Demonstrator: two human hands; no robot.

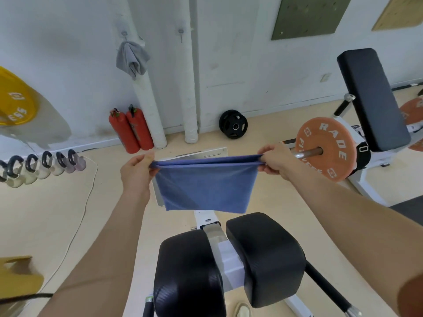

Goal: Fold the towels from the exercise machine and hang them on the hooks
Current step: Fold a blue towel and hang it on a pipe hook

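Straight ahead, a white painted wall is met by a pale beige floor, which lies open to the left and is crossed by a thin white cable. Below the view, a white-framed exercise machine with two black padded rollers is seen. An orange rubber weight plate sits on a steel bar to the right, just behind the right hand.

A blue cloth towel is held up in the air above the machine's frame. It is doubled over; its top edge is stretched taut between the hands, and its lower edge hangs free and roughly level, clear of the rollers.

A grey towel is hung in a bunch from a small metal hook on the wall. A second hook is fixed to the right of it, apart from that towel.

The left top corner of the blue towel is pinched in the grip of the left hand. The right top corner is pinched in the grip of the right hand.
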